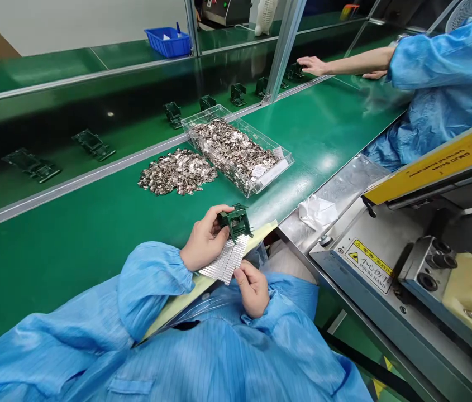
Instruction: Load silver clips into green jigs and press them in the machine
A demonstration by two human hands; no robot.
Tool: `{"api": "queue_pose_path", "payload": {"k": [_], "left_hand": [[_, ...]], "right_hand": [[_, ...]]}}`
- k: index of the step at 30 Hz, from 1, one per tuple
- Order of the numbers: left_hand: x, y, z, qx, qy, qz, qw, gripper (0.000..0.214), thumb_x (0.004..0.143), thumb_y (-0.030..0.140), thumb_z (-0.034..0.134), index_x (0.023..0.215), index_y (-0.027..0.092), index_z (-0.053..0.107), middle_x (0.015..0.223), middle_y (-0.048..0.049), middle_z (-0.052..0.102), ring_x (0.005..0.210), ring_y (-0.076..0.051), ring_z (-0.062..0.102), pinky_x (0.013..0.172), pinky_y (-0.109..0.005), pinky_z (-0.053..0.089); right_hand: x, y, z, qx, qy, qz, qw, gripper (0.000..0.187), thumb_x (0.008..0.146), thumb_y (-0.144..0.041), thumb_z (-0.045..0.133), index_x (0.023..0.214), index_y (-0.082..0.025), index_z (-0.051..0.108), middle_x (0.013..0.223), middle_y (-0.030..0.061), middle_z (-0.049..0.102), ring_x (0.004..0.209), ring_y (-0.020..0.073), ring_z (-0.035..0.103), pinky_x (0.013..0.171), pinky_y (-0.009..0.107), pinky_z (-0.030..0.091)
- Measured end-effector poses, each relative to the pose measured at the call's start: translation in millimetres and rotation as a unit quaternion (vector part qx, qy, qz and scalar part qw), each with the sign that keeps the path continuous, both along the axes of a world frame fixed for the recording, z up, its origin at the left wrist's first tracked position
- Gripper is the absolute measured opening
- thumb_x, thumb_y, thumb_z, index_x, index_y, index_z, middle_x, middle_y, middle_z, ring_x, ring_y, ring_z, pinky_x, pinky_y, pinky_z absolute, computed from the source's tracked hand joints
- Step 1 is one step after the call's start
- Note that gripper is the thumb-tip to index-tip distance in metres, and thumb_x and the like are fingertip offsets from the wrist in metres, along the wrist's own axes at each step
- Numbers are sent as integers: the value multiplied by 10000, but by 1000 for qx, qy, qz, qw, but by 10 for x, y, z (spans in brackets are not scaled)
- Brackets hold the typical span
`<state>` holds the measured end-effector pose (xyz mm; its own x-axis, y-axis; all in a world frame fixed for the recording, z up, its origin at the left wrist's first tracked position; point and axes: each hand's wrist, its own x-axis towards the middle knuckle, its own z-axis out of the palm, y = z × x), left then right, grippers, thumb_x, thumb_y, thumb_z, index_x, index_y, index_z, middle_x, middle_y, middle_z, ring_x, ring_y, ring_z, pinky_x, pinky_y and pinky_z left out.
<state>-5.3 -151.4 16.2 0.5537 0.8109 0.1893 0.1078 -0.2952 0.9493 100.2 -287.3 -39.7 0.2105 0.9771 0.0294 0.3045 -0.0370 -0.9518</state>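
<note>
My left hand (205,240) is closed around a dark green plastic frame-like part (239,222), held above the table's front edge. Just below that part is a silvery sheet (225,261) divided into rows of narrow strips. My right hand (253,289) pinches at the sheet's lower right edge with thumb and forefinger; whether a single strip is between them is too small to tell. Under the sheet runs a pale yellow strip (263,234) along the table edge. Beyond my hands lies a loose heap of small metal pieces (177,172), beside a clear plastic tray (275,177) full of similar pieces.
Several green parts (93,144) stand on the dark conveyor (135,120) behind the metal rail. A machine (370,262) with a warning label is close on my right, crumpled white paper (317,211) beside it. A co-worker's hand (313,65) reaches over the conveyor. A blue bin (168,43) stands behind.
</note>
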Motion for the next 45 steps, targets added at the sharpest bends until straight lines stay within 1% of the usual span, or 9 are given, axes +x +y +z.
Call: {"api": "queue_pose_path", "payload": {"k": [4, 7, 11, 15, 19, 23, 32, 41, 45], "left_hand": [[3, 18, -26, -12, -23, 3, 1000, 349, 870, 188, 557, 1213, 199, 494, 1045, -51, 643, 876, -130, 631, 780, -232, 508], [-10, 31, -44, -7, -47, 23, 999, 323, 882, 240, 572, 1197, 202, 509, 1005, -43, 624, 843, -128, 603, 760, -232, 500], [-35, 23, -35, 0, -68, 41, 997, 312, 889, 298, 584, 1181, 208, 523, 968, -37, 599, 792, -128, 572, 715, -236, 493], [-45, -46, 16, -43, -95, 21, 994, 324, 903, 326, 565, 1202, 226, 490, 1003, -44, 595, 786, -135, 574, 671, -240, 500], [-57, -119, 56, -36, -70, 21, 997, 309, 916, 313, 543, 1208, 229, 488, 957, -43, 611, 795, -149, 585, 700, -258, 496], [-78, -159, 51, -41, -46, 14, 998, 327, 917, 325, 529, 1227, 233, 487, 920, -48, 628, 806, -172, 612, 699, -275, 508], [-77, -202, 127, 29, -19, 15, 999, 291, 913, 218, 483, 1204, 225, 486, 913, -41, 646, 679, -134, 591, 618, -248, 481], [-70, -346, 106, 14, -39, 57, 998, 298, 915, 236, 501, 1213, 228, 494, 1024, -56, 638, 756, -138, 624, 615, -232, 492], [-104, -343, 151, 0, -48, 40, 998, 304, 913, 264, 520, 1214, 231, 498, 1045, -63, 641, 845, -159, 634, 667, -240, 513]], "right_hand": [[112, 16, -105, -55, -91, 34, 994, 320, 925, -324, 398, 700, -192, 582, 778, 88, 622, 799, 215, 615, 755, 325, 493], [199, 11, -164, -134, -164, 45, 976, 233, 830, -144, 542, 606, -181, 595, 655, 89, 634, 689, 235, 649, 676, 327, 490], [333, -38, 73, -184, -219, 44, 957, 197, 759, -72, 640, 588, -170, 654, 621, 91, 682, 646, 255, 681, 628, 319, 491], [445, -6, 597, -58, -134, -57, 988, 159, 901, -271, 587, 935, -200, 725, 814, 50, 737, 660, 186, 689, 639, 286, 528], [391, 229, 876, 96, -39, -92, 990, 148, 905, -229, 584, 964, -231, 719, 858, 40, 690, 760, 174, 665, 684, 292, 535], [246, 480, 812, 166, -78, -161, 970, 86, 848, -190, 646, 864, -238, 716, 1022, 68, 617, 976, 216, 602, 831, 366, 495], [-2, 548, 759, 151, -88, -216, 961, 89, 876, -273, 625, 805, -218, 629, 1152, 91, 573, 1097, 247, 554, 925, 419, 458], [-300, 589, 553, 176, 117, -271, 939, 148, 891, -321, 607, 827, -214, 527, 1290, 106, 505, 1176, 246, 534, 910, 390, 500], [-238, 569, 609, 192, 215, -229, 930, 215, 889, -316, 604, 1057, -239, 495, 1352, 115, 496, 1110, 223, 593, 893, 395, 526]]}}
